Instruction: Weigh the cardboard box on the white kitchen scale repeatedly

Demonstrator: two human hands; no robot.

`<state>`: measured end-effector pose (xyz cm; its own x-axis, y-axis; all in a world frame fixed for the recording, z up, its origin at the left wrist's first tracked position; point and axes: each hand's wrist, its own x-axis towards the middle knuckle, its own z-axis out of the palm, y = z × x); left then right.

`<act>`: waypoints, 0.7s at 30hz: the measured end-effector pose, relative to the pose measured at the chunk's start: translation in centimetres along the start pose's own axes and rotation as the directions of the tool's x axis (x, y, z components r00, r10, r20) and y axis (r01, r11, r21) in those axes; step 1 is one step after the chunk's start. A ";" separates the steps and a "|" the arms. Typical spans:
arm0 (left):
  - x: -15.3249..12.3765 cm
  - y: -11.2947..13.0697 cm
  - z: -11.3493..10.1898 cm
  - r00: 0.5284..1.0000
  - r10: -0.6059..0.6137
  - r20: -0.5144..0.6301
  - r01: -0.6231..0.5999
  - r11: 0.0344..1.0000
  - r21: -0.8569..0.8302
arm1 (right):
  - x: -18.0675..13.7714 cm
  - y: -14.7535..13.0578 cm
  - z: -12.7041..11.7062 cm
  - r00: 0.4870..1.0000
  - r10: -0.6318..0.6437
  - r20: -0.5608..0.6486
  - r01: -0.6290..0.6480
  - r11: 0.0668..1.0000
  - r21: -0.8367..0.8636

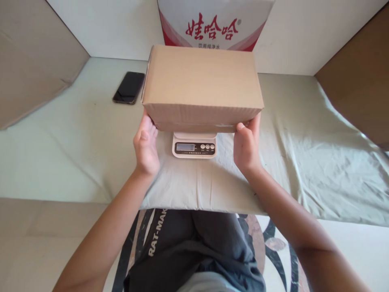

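Note:
A closed brown cardboard box (202, 85) sits over a small white digital scale (194, 146), hiding most of the scale's platform. My left hand (146, 144) grips the box's lower left corner. My right hand (247, 144) grips its lower right corner, fingers under the edge. Whether the box rests on the scale or hangs just above it, I cannot tell. The scale's display and buttons face me, just below the box.
A pale green cloth (75, 142) covers the surface. A black phone (129, 87) lies at the back left. A red and white printed carton (214, 24) stands behind the box. Brown cardboard sheets (361, 77) lean at both sides.

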<state>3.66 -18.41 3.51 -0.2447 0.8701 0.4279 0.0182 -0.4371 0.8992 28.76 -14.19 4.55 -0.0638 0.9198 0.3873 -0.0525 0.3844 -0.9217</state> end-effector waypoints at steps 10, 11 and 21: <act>-0.3 -0.3 0.3 0.997 -0.073 -0.034 0.073 0.997 0.014 | 0.3 0.8 -0.5 1.000 0.000 0.012 0.000 1.000 -0.015; -0.3 -0.3 0.3 0.997 -0.072 -0.040 0.073 0.997 0.014 | 0.3 0.8 -0.5 1.000 -0.003 0.014 0.003 1.000 -0.014; -0.2 -0.5 0.1 0.996 -0.071 -0.045 0.072 0.997 0.015 | 0.3 0.6 -0.3 0.998 0.019 0.058 -0.018 1.000 -0.026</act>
<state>3.84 -18.32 2.94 -0.2887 0.8878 0.3585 0.0150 -0.3702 0.9288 28.99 -13.71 4.11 -0.1222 0.9209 0.3702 -0.0257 0.3700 -0.9287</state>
